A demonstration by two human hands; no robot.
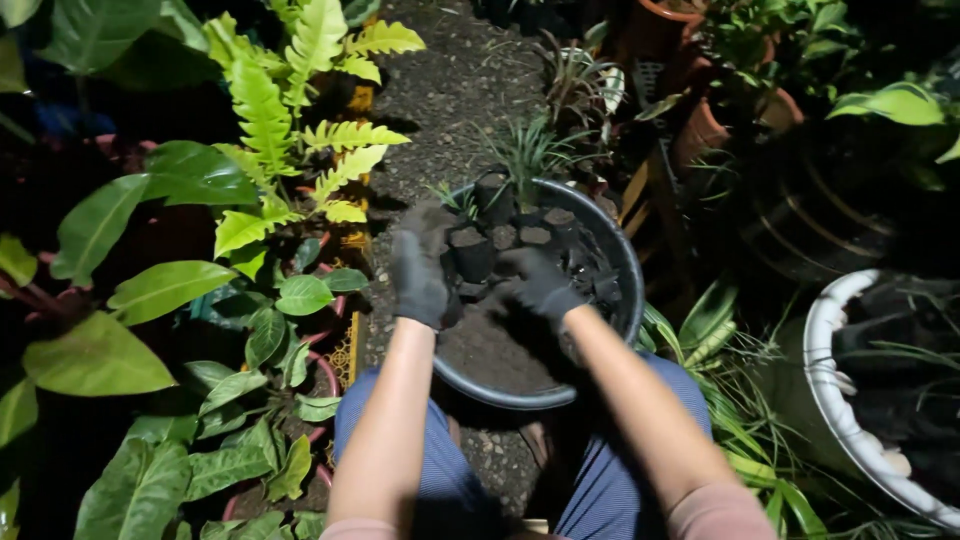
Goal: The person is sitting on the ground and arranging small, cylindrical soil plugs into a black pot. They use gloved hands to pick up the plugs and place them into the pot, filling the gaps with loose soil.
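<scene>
Green leafy plants (150,290) fill the left side, broad leaves low, a fern (290,110) with toothed fronds higher up. Pink-rimmed pots (328,372) show under the leaves near the person's left knee. Dark gravelly soil path (450,80) runs up the middle.

Left hand (420,270), in a dark glove, sits at the basin's left rim. Fingers curl round a clump of dark soil at the top of the glove, closed on it. Just right of it stands a small black grow bag (470,255), upright, filled with soil, in the left-centre of the basin (560,395). Left hand is just beside that bag; contact not clear.

Basin is round, dark, grey-rimmed, set between the person's knees. Loose soil (490,350) fills its near half. More small black bags (535,235) of soil stand along the far edge, packed close.

Right hand (540,282), also gloved dark, is inside the basin right of centre, fingers bent down toward the soil and bags. Whether it grips anything, cannot tell. Hands are apart, the upright bag between them.

Grassy plants (535,150) rise behind the basin's far rim. Terracotta pots (705,130) sit upper right. White-rimmed tub (835,400) sits at the right edge, strap-leaf plants (740,440) beside it.
</scene>
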